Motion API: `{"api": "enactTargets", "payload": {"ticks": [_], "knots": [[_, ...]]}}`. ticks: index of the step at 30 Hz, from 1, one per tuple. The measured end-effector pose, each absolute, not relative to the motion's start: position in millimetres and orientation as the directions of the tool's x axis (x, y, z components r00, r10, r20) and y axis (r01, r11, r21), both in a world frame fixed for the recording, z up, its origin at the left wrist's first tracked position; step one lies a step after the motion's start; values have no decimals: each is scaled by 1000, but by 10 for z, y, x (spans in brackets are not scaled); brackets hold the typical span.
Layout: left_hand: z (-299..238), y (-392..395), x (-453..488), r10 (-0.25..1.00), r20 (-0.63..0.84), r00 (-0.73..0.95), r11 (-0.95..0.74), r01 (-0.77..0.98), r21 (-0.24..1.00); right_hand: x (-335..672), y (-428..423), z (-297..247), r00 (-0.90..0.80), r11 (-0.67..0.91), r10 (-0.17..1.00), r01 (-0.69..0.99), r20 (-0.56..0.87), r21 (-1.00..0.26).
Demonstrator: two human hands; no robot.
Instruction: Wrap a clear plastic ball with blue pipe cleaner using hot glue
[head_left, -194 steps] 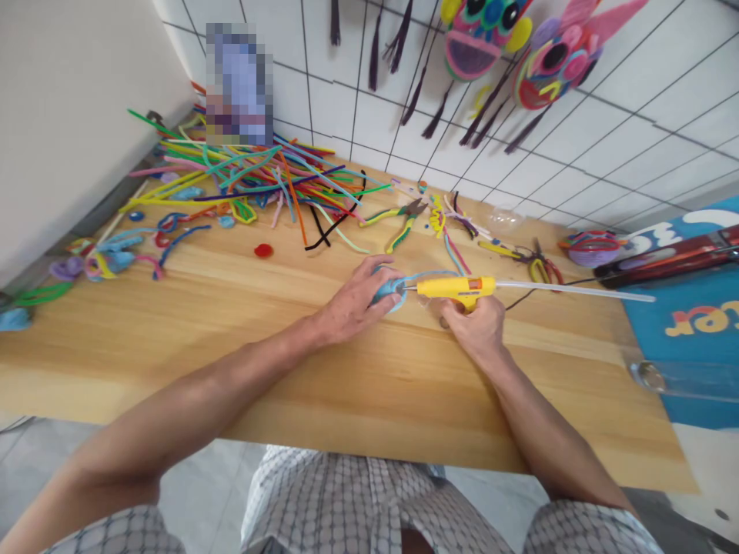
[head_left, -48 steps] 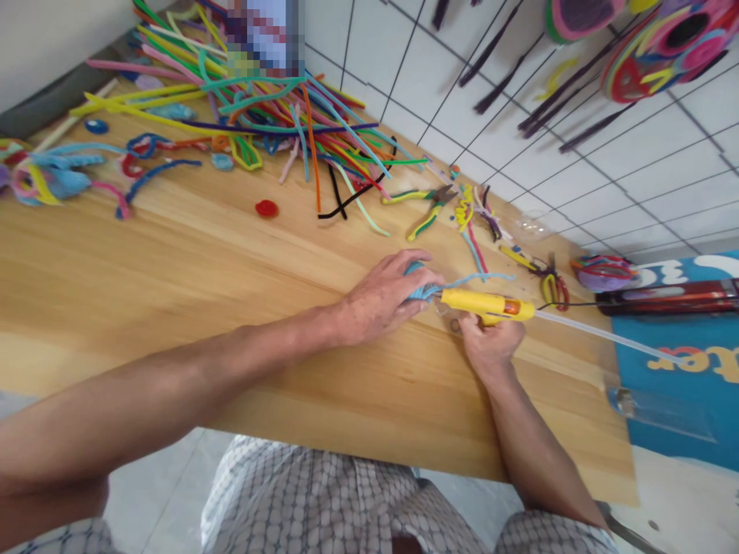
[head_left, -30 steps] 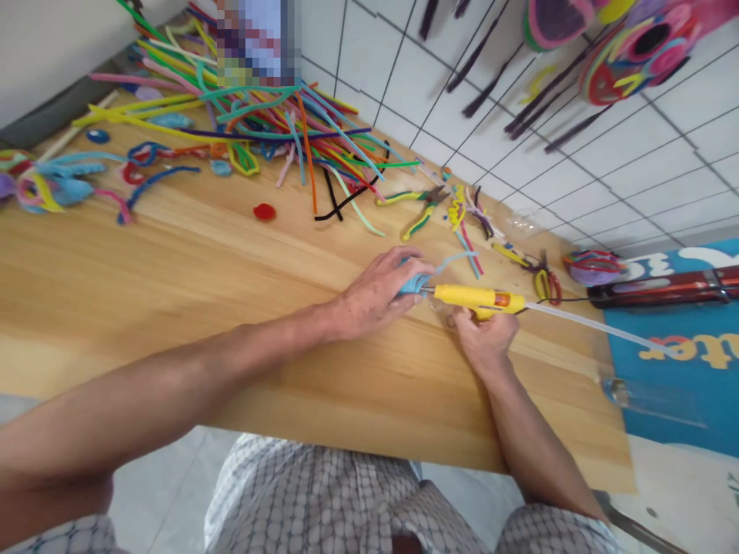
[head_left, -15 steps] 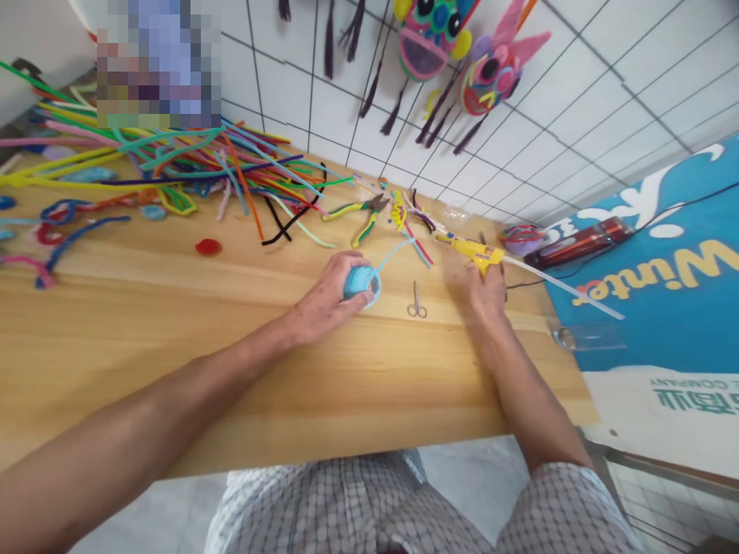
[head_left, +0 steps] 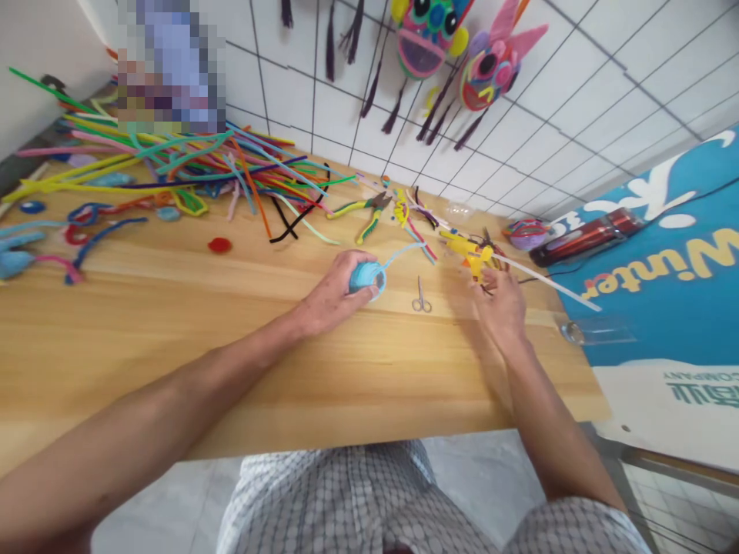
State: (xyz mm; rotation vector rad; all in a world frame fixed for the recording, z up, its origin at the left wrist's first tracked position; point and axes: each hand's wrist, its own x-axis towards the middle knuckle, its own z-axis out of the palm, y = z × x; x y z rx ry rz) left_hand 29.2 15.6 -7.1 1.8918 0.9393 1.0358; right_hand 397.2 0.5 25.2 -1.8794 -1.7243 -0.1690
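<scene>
In the head view my left hand (head_left: 338, 296) is closed around a light blue coil of pipe cleaner (head_left: 365, 278), shaped like a small cup. Its loose tail (head_left: 404, 250) stretches up to the right. My right hand (head_left: 503, 304) is at the lower end of the handle of a yellow hot glue gun (head_left: 472, 252), its fingers loosened and apart. A long white glue stick (head_left: 543, 277) sticks out of the gun's rear. Between the hands lie small scissors (head_left: 421, 295). Pliers with green and yellow handles (head_left: 365, 212) rest farther back.
Many coloured pipe cleaners (head_left: 231, 165) are heaped at the back left, near a red disc (head_left: 219, 245). At right stand or lie a multicoloured ball (head_left: 525, 233), a red flask (head_left: 589, 240) and a clear cup (head_left: 597, 331). Decorated masks (head_left: 427, 42) hang on the tiled wall.
My right hand has loosened from the glue gun's handle and shifted right, and the gun sits slightly lower left. My left hand keeps its hold on the blue coil. The view has shifted slightly.
</scene>
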Motion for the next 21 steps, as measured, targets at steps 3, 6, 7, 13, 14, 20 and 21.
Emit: {"api": "enactTargets", "payload": {"ticks": [3, 6, 7, 13, 14, 20, 21], "knots": [[-91, 172, 288, 850, 330, 410, -443, 219, 869, 3465, -189, 472, -61, 287, 879, 859, 472, -423], [-95, 184, 280, 846, 327, 422, -442, 210, 872, 2893, -145, 610, -217, 474, 851, 709, 478, -522], [-96, 189, 279, 843, 331, 425, -445, 203, 872, 2740, -90, 623, -252, 499, 850, 667, 463, -553], [-103, 207, 271, 830, 347, 436, -455, 170, 874, 2381, 220, 477, -278, 442, 896, 632, 346, -637], [-101, 207, 267, 830, 343, 439, -452, 169, 876, 2374, 235, 450, -269, 430, 902, 636, 338, -641], [-89, 206, 250, 824, 332, 460, -434, 134, 891, 2323, 228, 386, -257, 430, 901, 627, 349, -649], [-90, 208, 249, 822, 333, 461, -433, 127, 892, 2314, 228, 383, -252, 430, 901, 625, 352, -651]]}}
